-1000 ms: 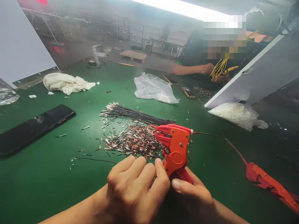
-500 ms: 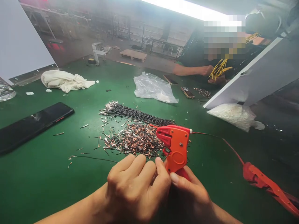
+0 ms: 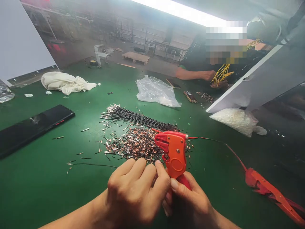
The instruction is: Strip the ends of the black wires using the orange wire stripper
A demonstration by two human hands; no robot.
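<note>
My right hand [image 3: 194,194] is wrapped round the handle of an orange and red wire stripper [image 3: 176,156], its jaws pointing left. Close against it, my left hand [image 3: 140,187] is closed, knuckles up, with thumb and forefinger pinched near the tool's trigger. A thin black wire [image 3: 95,164] runs from the left into my left fist; its other end is hidden by the fingers. Just beyond the hands lies a heap of cut wire scraps [image 3: 135,143] with copper and black bits. Behind that heap rests a bundle of black wires [image 3: 140,117] with bare, silvery ends at left.
A second wire stripper [image 3: 269,187] lies at right. To the left is a black phone [image 3: 40,127]; farther back are a white cloth [image 3: 64,82] and a clear plastic bag [image 3: 156,90]. Across the table, a co-worker's hands [image 3: 214,79] hold yellow wires, beside a slanted white panel [image 3: 247,76].
The view has shifted slightly; my hands and the wire stripper appear a little lower and farther left. Both grips look the same.
</note>
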